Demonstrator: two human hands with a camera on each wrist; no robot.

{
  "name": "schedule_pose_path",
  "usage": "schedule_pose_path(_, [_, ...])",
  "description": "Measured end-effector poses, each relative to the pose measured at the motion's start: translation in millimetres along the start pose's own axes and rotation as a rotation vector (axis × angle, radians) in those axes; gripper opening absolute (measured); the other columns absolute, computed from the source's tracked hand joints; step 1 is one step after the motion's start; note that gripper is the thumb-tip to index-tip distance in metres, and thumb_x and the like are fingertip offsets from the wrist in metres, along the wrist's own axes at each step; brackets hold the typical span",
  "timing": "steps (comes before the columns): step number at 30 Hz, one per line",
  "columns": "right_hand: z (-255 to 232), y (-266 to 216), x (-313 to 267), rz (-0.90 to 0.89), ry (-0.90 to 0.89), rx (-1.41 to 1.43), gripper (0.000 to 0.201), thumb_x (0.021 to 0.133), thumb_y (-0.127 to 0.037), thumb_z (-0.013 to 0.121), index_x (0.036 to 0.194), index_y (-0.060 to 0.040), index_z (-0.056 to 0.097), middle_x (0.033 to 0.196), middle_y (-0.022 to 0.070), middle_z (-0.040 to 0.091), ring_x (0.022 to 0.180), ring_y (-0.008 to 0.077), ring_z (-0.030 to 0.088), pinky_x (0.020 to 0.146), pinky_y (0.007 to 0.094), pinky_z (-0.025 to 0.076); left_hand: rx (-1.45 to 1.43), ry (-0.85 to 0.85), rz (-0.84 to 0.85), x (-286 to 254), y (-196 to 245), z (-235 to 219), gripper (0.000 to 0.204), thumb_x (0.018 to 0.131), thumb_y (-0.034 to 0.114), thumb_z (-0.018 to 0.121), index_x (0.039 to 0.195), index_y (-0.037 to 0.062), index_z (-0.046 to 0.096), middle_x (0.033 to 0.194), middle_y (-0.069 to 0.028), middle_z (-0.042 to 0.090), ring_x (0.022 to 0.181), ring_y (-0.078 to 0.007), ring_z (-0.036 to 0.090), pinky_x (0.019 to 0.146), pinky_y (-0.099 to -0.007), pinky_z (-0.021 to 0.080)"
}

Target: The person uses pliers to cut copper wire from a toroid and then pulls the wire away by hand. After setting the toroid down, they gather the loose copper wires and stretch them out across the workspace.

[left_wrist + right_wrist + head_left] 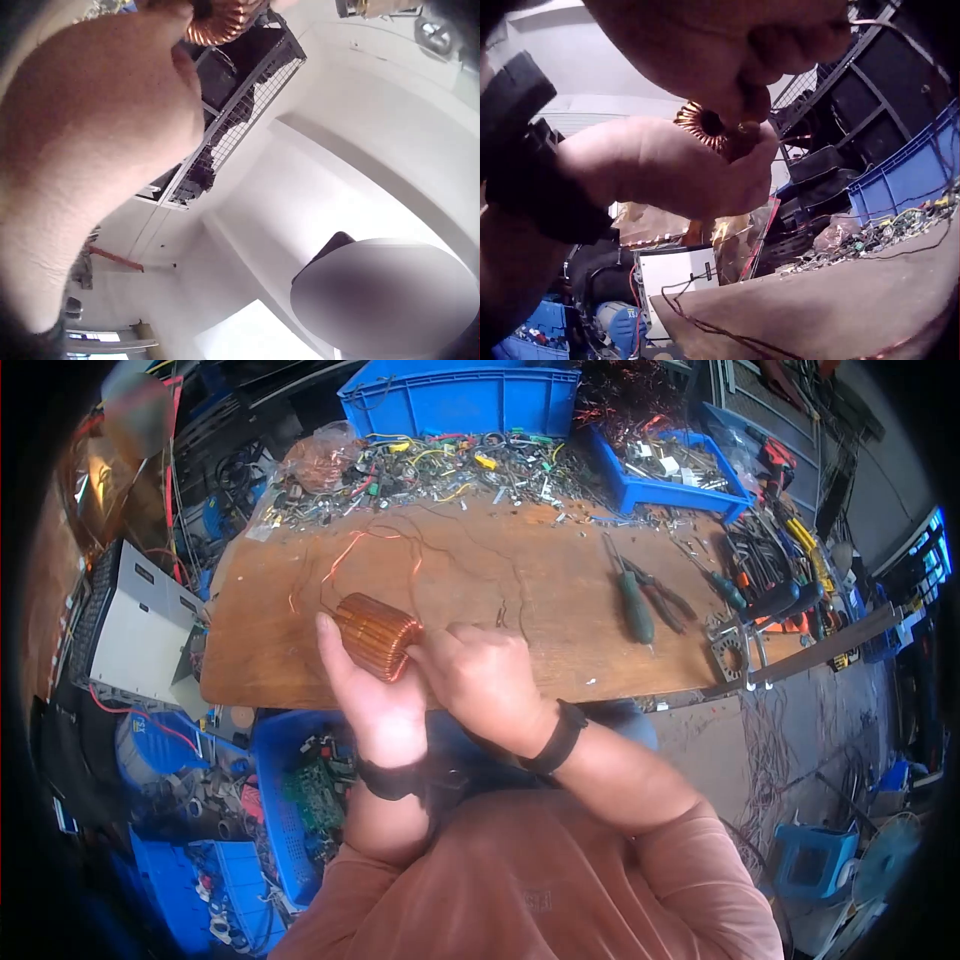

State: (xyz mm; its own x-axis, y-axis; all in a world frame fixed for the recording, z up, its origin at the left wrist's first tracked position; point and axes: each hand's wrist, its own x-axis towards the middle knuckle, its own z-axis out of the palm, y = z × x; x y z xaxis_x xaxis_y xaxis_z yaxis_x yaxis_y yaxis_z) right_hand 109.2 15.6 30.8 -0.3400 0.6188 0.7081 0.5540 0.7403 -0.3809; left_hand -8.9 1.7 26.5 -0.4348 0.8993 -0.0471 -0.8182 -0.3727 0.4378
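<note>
A copper-wound cylinder [374, 632] lies tilted in my left hand [375, 690], whose thumb runs along its left side above the wooden table. My right hand [488, 678] is at the coil's right end, its fingers bent and touching the wound edge there; a thin wire runs from near that hand. In the right wrist view the coil's ridged end [702, 127], with a dark central hole, shows between both hands. The left wrist view catches part of the coil [217, 22] beyond the left hand [112, 97]. Loose copper wire [415, 555] curves over the table behind the coil.
A green-handled screwdriver [636, 610] and pliers [668, 603] lie on the table's right. Scrap pieces [430, 470] cover the back edge, before a blue crate [460, 402]. A smaller blue tray [680, 495] holds metal parts. Another blue bin [285, 810] stands below the front edge.
</note>
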Motion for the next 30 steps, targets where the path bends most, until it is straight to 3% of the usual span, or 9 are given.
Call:
schedule_pose_path(4, [2.5,0.2,-3.7,0.006,-0.001,0.010,0.019,0.077,-0.017,0.069,0.068,-0.0078,0.055,0.058,0.0088,0.052,0.051,0.0281,0.056,0.047,0.0390,0.045,-0.038,-0.030,-0.071,-5.0,6.0,6.0,0.041,0.094,0.041,0.048,0.109,0.0031,0.056,0.095,-0.0103,0.063,0.087,-0.0266,0.060,0.080,-0.0406,0.049])
schedule_pose_path(10, [-0.3,19.2,-16.9,-0.044,-0.034,-0.025,0.021,0.075,-0.017,0.071,0.066,-0.0081,0.055,0.058,0.0085,0.052,0.052,0.0273,0.055,0.047,0.0388,0.045,-0.001,-0.069,-0.262,10.8,12.3,-20.9,0.029,0.096,0.028,0.048,0.099,0.0014,0.058,0.098,-0.0128,0.063,0.092,-0.0255,0.061,0.085,-0.0403,0.049])
schedule_pose_path(19, [-0.4,28.4,-18.9,-0.007,-0.001,0.095,0.023,0.075,-0.017,0.074,0.064,-0.0068,0.056,0.058,0.0110,0.052,0.054,0.0297,0.055,0.048,0.0397,0.044,-0.068,-0.160,-0.243,12.3,22.2,-18.8,0.022,0.096,0.026,0.050,0.100,0.0067,0.060,0.105,-0.0121,0.063,0.102,-0.0295,0.059,0.093,-0.0448,0.046])
schedule_pose_path(22, [-2.0,35.4,-23.7,0.000,-0.008,0.152,0.024,0.075,-0.018,0.073,0.064,-0.0066,0.055,0.059,0.0118,0.053,0.054,0.0306,0.055,0.049,0.0403,0.044,-0.071,-0.290,-0.266,10.8,25.0,-17.7,0.023,0.095,0.029,0.052,0.098,0.0074,0.059,0.107,-0.0126,0.062,0.105,-0.0327,0.057,0.093,-0.0484,0.046])
schedule_pose_path(25, [-4.3,39.5,-28.5,0.013,-0.023,0.177,0.027,0.076,-0.020,0.072,0.062,-0.0073,0.052,0.059,0.0114,0.053,0.055,0.0312,0.055,0.051,0.0409,0.044,-0.060,-0.311,-0.326,12.2,24.8,-22.5,0.027,0.098,0.032,0.047,0.095,0.0077,0.060,0.108,-0.0146,0.062,0.104,-0.0345,0.057,0.092,-0.0492,0.046])
schedule_pose_path(30, [-12.9,45.9,-31.7,-0.015,-0.043,0.140,0.027,0.076,-0.021,0.072,0.063,-0.0073,0.052,0.061,0.0107,0.054,0.056,0.0305,0.055,0.052,0.0403,0.044,-0.001,-0.296,-0.297,11.3,23.5,-21.7,0.022,0.096,0.028,0.051,0.092,0.0081,0.060,0.110,-0.0124,0.060,0.107,-0.0335,0.056,0.091,-0.0499,0.046])
